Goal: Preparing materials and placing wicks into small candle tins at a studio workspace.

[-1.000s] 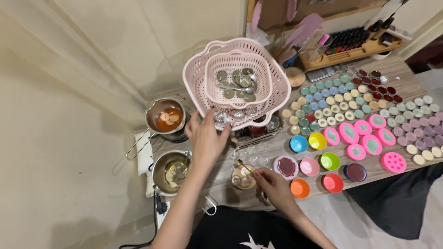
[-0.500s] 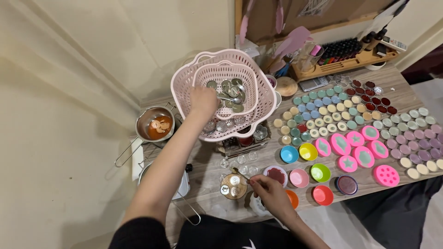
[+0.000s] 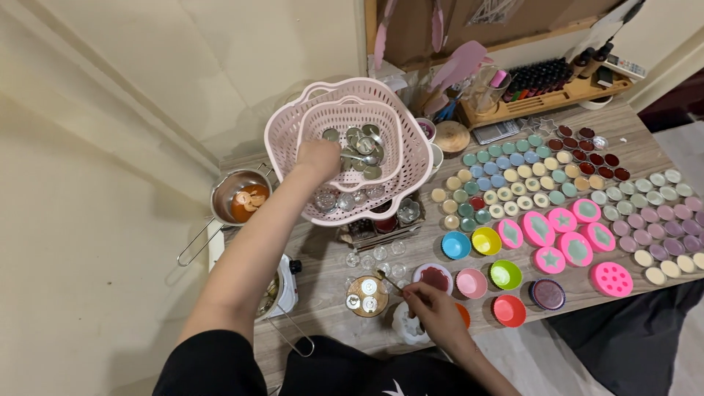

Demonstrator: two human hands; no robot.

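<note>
Head view: left hand fingers among metal cups, grip unclear.

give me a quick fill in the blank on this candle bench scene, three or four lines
1. The left hand reaches into the pink ____, where small metal cups lie.
2. The right hand rests near the table's ____ edge, beside a round tray.
3. The steel pot at the left holds an ____ liquid.
4. The star-shaped fillings sit in ____ moulds.

Missing words: basket; front; orange; pink
</note>
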